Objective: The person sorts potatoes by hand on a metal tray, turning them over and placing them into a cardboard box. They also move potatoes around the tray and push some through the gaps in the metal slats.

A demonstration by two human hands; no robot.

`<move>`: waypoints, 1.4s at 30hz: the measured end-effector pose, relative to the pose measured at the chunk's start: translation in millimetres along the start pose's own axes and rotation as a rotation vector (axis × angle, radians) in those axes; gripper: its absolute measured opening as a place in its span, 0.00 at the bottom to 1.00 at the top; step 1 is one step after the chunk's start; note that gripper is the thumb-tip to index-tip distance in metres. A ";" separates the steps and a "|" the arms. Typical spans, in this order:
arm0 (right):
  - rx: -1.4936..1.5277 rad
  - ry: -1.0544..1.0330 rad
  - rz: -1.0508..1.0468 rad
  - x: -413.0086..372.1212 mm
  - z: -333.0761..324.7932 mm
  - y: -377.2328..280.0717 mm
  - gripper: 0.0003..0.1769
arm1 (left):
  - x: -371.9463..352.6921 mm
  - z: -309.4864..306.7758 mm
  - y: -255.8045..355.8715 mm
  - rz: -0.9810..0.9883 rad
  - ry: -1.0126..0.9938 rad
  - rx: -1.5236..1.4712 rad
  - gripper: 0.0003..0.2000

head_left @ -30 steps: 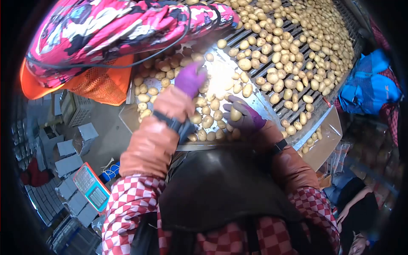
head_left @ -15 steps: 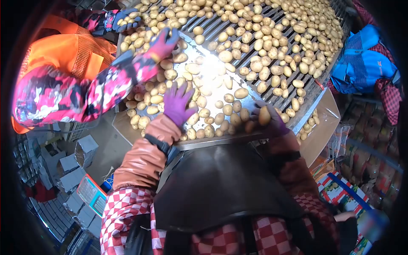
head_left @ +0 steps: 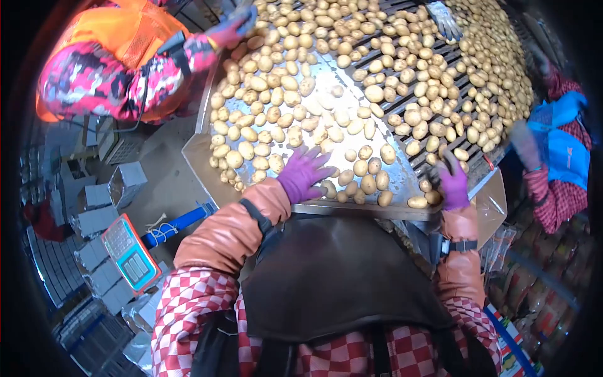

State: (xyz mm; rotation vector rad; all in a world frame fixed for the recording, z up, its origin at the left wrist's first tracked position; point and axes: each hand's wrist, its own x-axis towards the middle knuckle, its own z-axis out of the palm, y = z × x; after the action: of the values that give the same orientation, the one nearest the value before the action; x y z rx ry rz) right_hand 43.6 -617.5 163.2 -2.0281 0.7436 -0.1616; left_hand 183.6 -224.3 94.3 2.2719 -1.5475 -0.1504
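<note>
My left hand (head_left: pixel 306 173), in a purple glove, lies with spread fingers on the near part of the shiny metal tray (head_left: pixel 401 164), touching or just beside several potatoes (head_left: pixel 366 166). Nothing is held in it. My right hand (head_left: pixel 452 179), also in a purple glove, is at the tray's right corner with its fingers apart, over the edge of the slatted rack. Potatoes lie close to its fingertips, and no potato shows in its grasp. More potatoes cover the tray's left side and the dark slats (head_left: pixel 429 78) behind.
A co-worker in an orange vest (head_left: pixel 135 31) reaches in at upper left. Another person in blue (head_left: pixel 562 147) stands at right. A gloved hand (head_left: pixel 445 22) rests at the top. Cardboard (head_left: pixel 492 198) borders the rack; a scale (head_left: pixel 132 252) stands lower left.
The view has shifted. My left hand has moved right along the near edge. My right hand has moved right to the tray's corner and no longer has a potato at its fingers.
</note>
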 end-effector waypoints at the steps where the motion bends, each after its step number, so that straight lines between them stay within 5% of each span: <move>1: 0.016 -0.100 -0.149 22.6 16.4 20.7 0.27 | -7.1 2.8 -11.6 -0.035 0.000 0.046 0.28; 3: -0.154 -0.083 -0.292 63.2 38.5 1.8 0.27 | -27.1 -1.2 -30.0 -0.297 0.063 0.000 0.28; 4: -0.119 -0.059 -0.288 79.7 47.0 -3.7 0.27 | -42.5 -11.5 -34.9 -0.265 0.206 0.042 0.25; 6: -0.253 0.041 -0.307 103.4 54.7 -13.6 0.29 | -52.3 -33.2 -33.6 -0.544 0.060 -0.014 0.22; 7: -0.381 0.146 -0.345 119.2 68.1 10.0 0.33 | -58.9 -35.6 -34.4 -0.632 0.132 -0.015 0.18; 9: -0.783 0.036 -0.388 84.1 101.9 -16.3 0.34 | -65.1 -26.3 -44.9 -0.773 0.312 0.044 0.12; 10: -0.985 -0.019 -0.405 61.6 121.9 -34.0 0.35 | -54.5 -34.7 -52.4 -0.694 0.413 0.092 0.09; 12: -0.927 -0.121 -0.443 24.4 147.2 -44.9 0.35 | -23.3 -49.4 -76.6 -0.530 0.597 0.154 0.10; 14: -0.786 -0.760 -0.316 -0.8 160.1 -46.1 0.34 | 6.8 -55.6 -111.8 -0.577 0.591 -0.038 0.14; 17: -0.701 -0.566 -0.707 -33.0 148.8 -51.5 0.32 | 46.2 -48.3 -152.3 -0.578 0.478 0.322 0.20; 19: -0.084 -0.858 0.003 -32.9 127.1 -76.8 0.28 | 56.9 -51.7 -140.6 -0.570 0.316 0.287 0.22; 23: -0.080 -0.592 -0.582 -25.0 88.1 -41.0 0.15 | 18.5 -27.8 -95.3 -0.482 0.322 0.192 0.23; 24: -0.224 -0.574 -0.556 -19.5 72.4 -23.8 0.12 | 7.6 -28.6 -82.1 -0.487 0.385 0.171 0.23; 25: -0.444 -0.543 -0.856 -15.6 55.4 -23.3 0.10 | -5.9 -23.0 -80.1 -0.566 0.410 0.101 0.24; 26: -0.595 -0.523 -0.906 -15.3 40.7 -4.9 0.08 | -19.0 -17.7 -85.6 -0.647 0.440 0.032 0.24; 27: -0.551 -0.571 -0.835 -13.6 49.6 0.8 0.08 | -22.1 -23.1 -95.6 -0.812 0.220 -0.058 0.26; 30: -0.428 -0.709 -0.637 -12.8 91.1 12.9 0.11 | 2.1 -12.8 -90.5 -0.966 0.269 0.221 0.27; 32: -0.351 -0.789 -0.495 -13.5 117.8 14.8 0.13 | 26.7 -11.3 -86.9 -0.911 0.360 0.274 0.25; 33: -0.312 -0.825 -0.418 -15.2 127.7 11.1 0.14 | 44.5 -13.6 -77.0 -0.710 0.550 0.285 0.23; 34: -0.228 -0.822 -0.372 -17.4 135.9 -0.6 0.15 | 71.4 -16.7 -70.3 -0.710 0.413 0.213 0.20; 35: -0.148 -0.820 -0.324 -18.4 143.3 -20.8 0.16 | 86.2 -2.3 -71.6 -0.516 0.489 0.036 0.18; 37: -0.083 -0.821 -0.232 -20.2 143.8 -59.1 0.21 | 126.7 -10.9 -58.9 -0.628 0.103 0.005 0.21; 40: 0.078 -0.763 -0.181 -23.2 147.6 -48.3 0.21 | 161.6 -3.0 -87.9 -0.734 -0.168 -0.124 0.25; 42: 0.159 -0.757 -0.136 -25.2 140.1 -47.7 0.21 | 167.1 0.7 -93.9 -0.744 -0.132 -0.078 0.28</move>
State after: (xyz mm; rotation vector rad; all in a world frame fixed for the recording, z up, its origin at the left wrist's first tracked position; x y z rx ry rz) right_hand 99.3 -482.3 129.1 -1.7866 0.1098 0.4389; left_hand 329.8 -347.5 79.8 2.6968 -0.6552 -0.5532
